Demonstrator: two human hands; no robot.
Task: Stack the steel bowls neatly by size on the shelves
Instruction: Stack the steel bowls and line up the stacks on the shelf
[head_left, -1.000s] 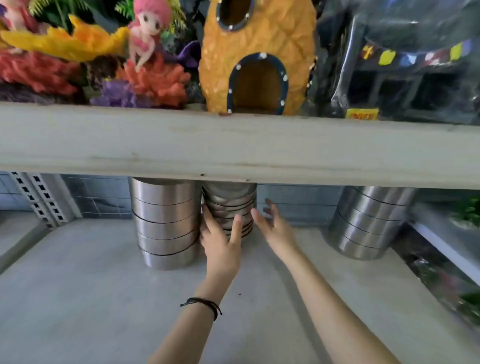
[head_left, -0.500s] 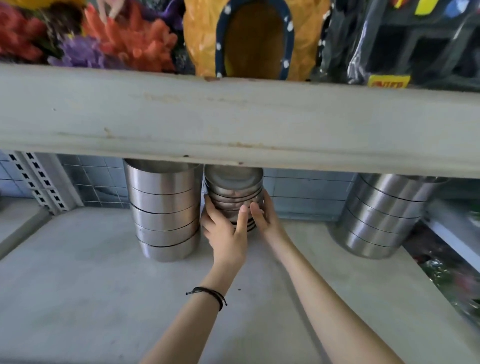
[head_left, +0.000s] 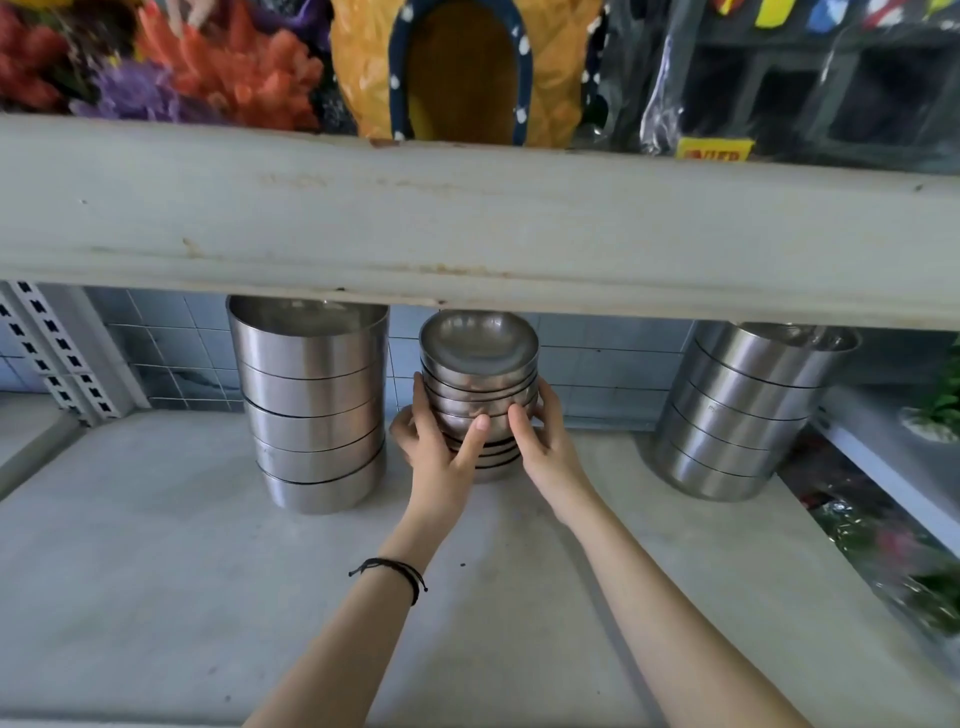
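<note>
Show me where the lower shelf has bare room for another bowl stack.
Bare: the lower shelf left of the tall left stack; the gap between the small middle stack and the right stack; the front strip. Crowded: between left and middle stacks, where the left hand grips.

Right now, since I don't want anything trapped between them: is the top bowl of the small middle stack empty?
Empty: the top small bowl shows only bare shiny steel inside, nothing lying in it.
</note>
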